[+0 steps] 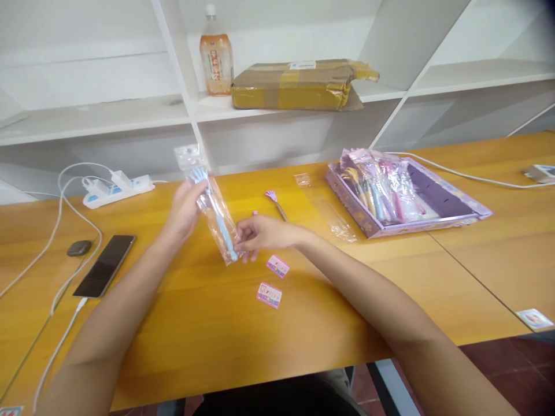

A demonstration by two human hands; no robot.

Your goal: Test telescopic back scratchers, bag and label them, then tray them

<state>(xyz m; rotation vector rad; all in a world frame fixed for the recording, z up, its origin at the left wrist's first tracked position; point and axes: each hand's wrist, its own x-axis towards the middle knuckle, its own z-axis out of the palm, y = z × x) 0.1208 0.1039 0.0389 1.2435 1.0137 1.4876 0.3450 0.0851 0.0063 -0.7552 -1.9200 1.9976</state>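
Observation:
A light-blue back scratcher [222,226] with a claw-shaped head lies inside a clear plastic bag [189,153], tilted above the table. My left hand [185,209] is closed around the bag near the claw end. At the lower end, my right hand [262,232] pinches the bag beside the blue handle. Behind the right hand, a purple back scratcher [271,196] with a metal rod rests on the table, partly hidden. Two small pink printed cards [278,266] lie on the wood just in front of my right hand.
A purple open box [455,215] at right holds several bagged back scratchers [385,185]. Near it lies an empty clear bag [336,222]. At left are a phone [105,266], a dark small case [79,248], cables and a power strip [119,189]. A shelf bears a bottle [216,60] and a taped carton [295,86].

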